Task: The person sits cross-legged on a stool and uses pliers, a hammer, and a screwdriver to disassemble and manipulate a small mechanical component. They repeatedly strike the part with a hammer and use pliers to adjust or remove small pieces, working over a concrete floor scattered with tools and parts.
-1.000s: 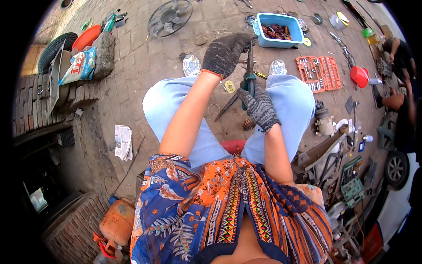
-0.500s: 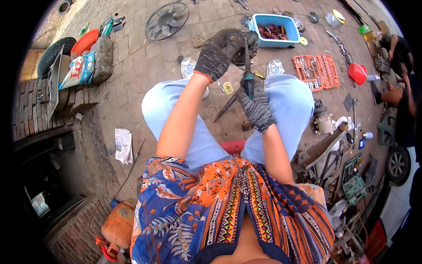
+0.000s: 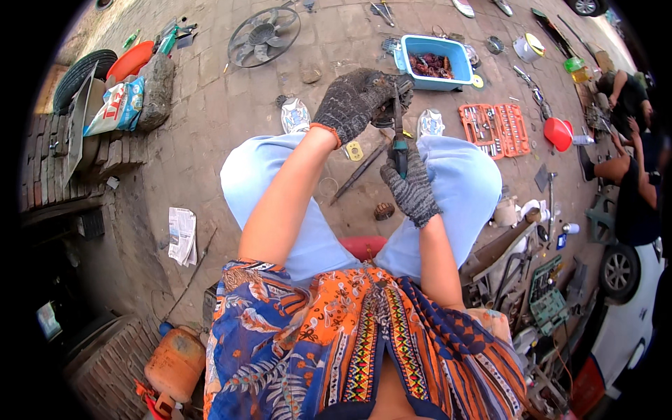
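Observation:
My left hand (image 3: 344, 105), in a dark grey knitted glove, is closed around a dark, greasy metal part (image 3: 385, 115) held out above the ground between my shoes. My right hand (image 3: 413, 189), gloved alike, grips the green-and-black handle of a hand tool (image 3: 401, 158). Its long, narrow dark blade points away from me and reaches up against the metal part; I cannot tell its exact kind. The glove hides much of the metal part. On the paving below lie a dark flat bar (image 3: 358, 173), a small yellowish plate with holes (image 3: 355, 150) and a brown ribbed round part (image 3: 383, 211).
Beyond my hands stands a blue basin (image 3: 442, 85) of dark reddish parts. An orange socket set (image 3: 494, 130) lies open at the right, near a red bowl (image 3: 558, 134). A fan wheel (image 3: 262, 36) is at far left. Another person (image 3: 633, 161) works at the right edge.
The view has shifted slightly, with the metal part and tool a little lower in it. The ribbed round part, partly hidden before, now shows fully. Both hands keep their holds.

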Demonstrator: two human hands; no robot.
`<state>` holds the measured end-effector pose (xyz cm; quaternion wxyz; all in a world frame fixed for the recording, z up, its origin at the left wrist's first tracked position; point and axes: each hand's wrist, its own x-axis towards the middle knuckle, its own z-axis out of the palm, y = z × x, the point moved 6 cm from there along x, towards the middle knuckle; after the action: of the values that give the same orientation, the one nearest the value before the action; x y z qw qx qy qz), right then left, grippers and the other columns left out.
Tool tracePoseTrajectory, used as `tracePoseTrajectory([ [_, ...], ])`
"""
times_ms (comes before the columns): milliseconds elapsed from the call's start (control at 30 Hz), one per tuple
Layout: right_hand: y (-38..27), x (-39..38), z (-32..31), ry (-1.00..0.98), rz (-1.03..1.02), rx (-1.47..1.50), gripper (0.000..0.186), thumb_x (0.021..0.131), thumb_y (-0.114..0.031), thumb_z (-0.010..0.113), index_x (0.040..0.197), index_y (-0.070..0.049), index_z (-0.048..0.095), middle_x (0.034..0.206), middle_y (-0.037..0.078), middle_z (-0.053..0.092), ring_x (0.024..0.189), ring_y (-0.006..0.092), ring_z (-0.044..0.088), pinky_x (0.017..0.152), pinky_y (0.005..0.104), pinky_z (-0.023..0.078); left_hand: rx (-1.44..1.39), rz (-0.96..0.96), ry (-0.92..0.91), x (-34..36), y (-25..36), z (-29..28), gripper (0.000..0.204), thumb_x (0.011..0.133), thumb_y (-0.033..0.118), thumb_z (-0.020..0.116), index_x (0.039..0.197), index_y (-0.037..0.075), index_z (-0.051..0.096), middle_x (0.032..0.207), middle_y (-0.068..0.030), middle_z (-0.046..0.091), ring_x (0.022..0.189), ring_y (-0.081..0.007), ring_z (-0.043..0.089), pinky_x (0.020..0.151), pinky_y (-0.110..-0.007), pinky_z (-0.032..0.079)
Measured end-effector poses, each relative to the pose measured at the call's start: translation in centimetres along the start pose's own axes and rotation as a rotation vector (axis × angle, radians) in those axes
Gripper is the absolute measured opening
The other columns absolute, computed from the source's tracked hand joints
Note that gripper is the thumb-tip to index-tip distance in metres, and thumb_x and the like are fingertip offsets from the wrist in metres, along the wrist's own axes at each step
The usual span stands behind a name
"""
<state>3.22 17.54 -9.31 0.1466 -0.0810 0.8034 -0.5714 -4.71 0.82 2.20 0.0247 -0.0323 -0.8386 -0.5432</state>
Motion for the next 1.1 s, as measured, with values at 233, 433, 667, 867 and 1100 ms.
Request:
tracePoseTrajectory([
  [233,-1.5,-0.3,0.4,-0.119,0.173,0.392,0.035,0.081,-0.018,0.064,0.109,-0.005,0.048,0.088,0.005,0.056,0.077,0.0172,0.054,0.069,0.0301,0.045,-0.289,-0.115,-0.031,-0.6,0.8,0.8,0.035,0.086,0.029,0.059,0.108,0.002,0.061,0.095,-0.0096,0.065,0.081,-0.0155,0.061,0.074,-0.029,0.049],
  [433,-4.1,-0.3,1.1,-0.270,0.258,0.857,0.037,0.078,-0.013,0.065,0.111,-0.008,0.050,0.089,0.000,0.055,0.075,0.0102,0.052,0.063,0.0236,0.042,-0.443,0.045,-0.017,-0.1,-0.9,2.2,0.038,0.086,0.020,0.060,0.119,0.004,0.054,0.105,-0.0096,0.062,0.091,-0.0142,0.059,0.079,-0.029,0.049],
  [667,-4.4,0.4,0.0,-0.079,0.216,0.446,0.044,0.078,-0.011,0.065,0.118,-0.006,0.048,0.099,0.004,0.059,0.089,0.0143,0.057,0.078,0.0277,0.046,0.079,0.122,0.104,-0.3,-1.0,1.7,0.036,0.086,0.029,0.055,0.114,0.008,0.055,0.103,-0.0180,0.062,0.091,-0.0335,0.060,0.078,-0.041,0.047],
  [867,-2.6,0.5,0.0,0.012,0.154,0.201,0.039,0.078,-0.009,0.064,0.114,-0.005,0.050,0.095,0.005,0.060,0.084,0.0148,0.056,0.075,0.0293,0.046,0.279,0.125,0.091,-0.9,0.1,2.1,0.033,0.086,0.030,0.052,0.113,0.010,0.055,0.097,-0.0190,0.062,0.090,-0.0379,0.059,0.075,-0.046,0.047],
  [1100,-2.4,0.9,-0.3,0.192,0.009,-0.425,0.036,0.079,-0.019,0.064,0.108,-0.002,0.050,0.089,0.015,0.057,0.083,0.0287,0.054,0.078,0.0378,0.044,0.438,0.230,0.126,-1.2,0.1,2.3,0.036,0.085,0.027,0.056,0.115,0.008,0.055,0.092,-0.0200,0.062,0.084,-0.0375,0.060,0.071,-0.043,0.048],
])
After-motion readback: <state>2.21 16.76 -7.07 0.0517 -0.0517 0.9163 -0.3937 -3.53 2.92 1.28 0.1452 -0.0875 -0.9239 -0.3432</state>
